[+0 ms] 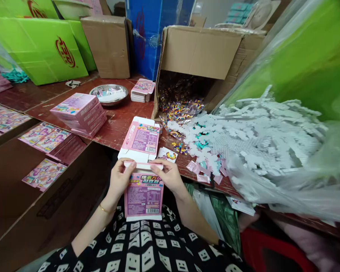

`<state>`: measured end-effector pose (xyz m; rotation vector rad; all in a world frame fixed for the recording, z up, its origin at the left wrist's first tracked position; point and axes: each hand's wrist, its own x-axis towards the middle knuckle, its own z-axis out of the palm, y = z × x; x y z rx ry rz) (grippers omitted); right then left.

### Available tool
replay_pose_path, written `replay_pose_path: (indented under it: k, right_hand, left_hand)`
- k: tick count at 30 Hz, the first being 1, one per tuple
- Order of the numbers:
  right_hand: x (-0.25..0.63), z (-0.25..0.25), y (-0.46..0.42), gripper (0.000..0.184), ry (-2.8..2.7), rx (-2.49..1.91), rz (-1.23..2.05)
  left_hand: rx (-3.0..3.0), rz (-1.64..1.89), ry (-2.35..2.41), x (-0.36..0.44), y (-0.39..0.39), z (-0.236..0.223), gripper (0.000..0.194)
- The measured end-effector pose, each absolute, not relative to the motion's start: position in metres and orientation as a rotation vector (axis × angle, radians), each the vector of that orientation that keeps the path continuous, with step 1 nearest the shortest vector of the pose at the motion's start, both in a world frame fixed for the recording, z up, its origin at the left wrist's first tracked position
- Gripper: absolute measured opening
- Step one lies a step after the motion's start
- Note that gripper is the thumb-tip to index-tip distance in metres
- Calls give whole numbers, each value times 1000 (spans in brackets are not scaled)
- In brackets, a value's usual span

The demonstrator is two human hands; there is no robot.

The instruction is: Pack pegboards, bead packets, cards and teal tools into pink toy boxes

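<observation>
A small pink printed box [143,195] stands upright over my lap, held between both hands. My left hand [119,180] grips its upper left edge, fingers curled on the top flap. From the other side my right hand [170,176] pinches the upper right edge. A second flat pink box [141,140] lies on the table edge just beyond, flaps unfolded. A small printed card [167,154] lies to its right.
A stack of pink boxes [81,112] sits at left, with a metal bowl [108,93] behind. An open cardboard carton [198,56] spills colourful small packets [181,109]. A heap of white plastic pieces [257,132] covers the right. More pink flats [45,151] fill a carton at left.
</observation>
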<state>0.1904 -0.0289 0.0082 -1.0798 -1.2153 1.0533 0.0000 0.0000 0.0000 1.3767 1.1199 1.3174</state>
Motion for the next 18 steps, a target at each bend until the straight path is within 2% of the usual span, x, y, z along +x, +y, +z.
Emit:
replay_pose_path:
  k: [3,9,10,13,14,15,18]
  right_hand:
    - [200,4,-25,31,-1182,-1063,1192]
    - [205,-7,-36,22,-1366,-992,1091]
    - [205,-6,-41,29,-1417,-1003,1067]
    - [213,-1,-59,99,-1494,-1039,1038]
    - [218,0,-65,109,-1503,-1044,1073]
    - [225,0,-71,103,-1503,-1047,1122]
    - [248,4,-86,43,-1355,-1019,1162]
  left_hand:
    - [1362,1369,1055,5,-4,-4,27]
    - [1531,1256,988,4,-10,-13,29]
    - [1545,1265,994,1,-9,-11,29]
    - [1440,1587,1011,-13,-4,0,30]
    - [1356,1735,1010,-18,-2,4,31]
    - [1283,1843,1012,-22,0,8,31]
    - [1395,1893,1046,-30,1,22,33]
